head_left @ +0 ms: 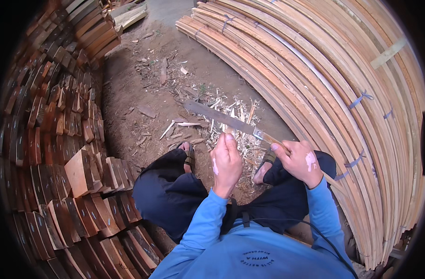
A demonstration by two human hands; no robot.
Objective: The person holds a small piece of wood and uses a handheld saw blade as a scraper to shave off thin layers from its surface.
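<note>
Blue sleeves [207, 218] rise from the lower edge over dark trousers [168, 193]; the right hand [299, 160] is closed around the wooden handle of a long flat blade [221, 118], which slants up-left above wood shavings [235, 135] on the dirt; the left hand [226, 162], fingers curled, touches the blade's near edge; stacked wood blocks [82, 172] stand left, bundled curved slats [324, 83] right.

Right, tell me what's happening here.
A seated person grips a long knife by its handle in the right hand, blade pointing away to the left. The left hand pinches something small against the blade; too small to tell what. Wood shavings litter the dirt ground, with stacked wood blocks left and bundled wooden strips right.
</note>
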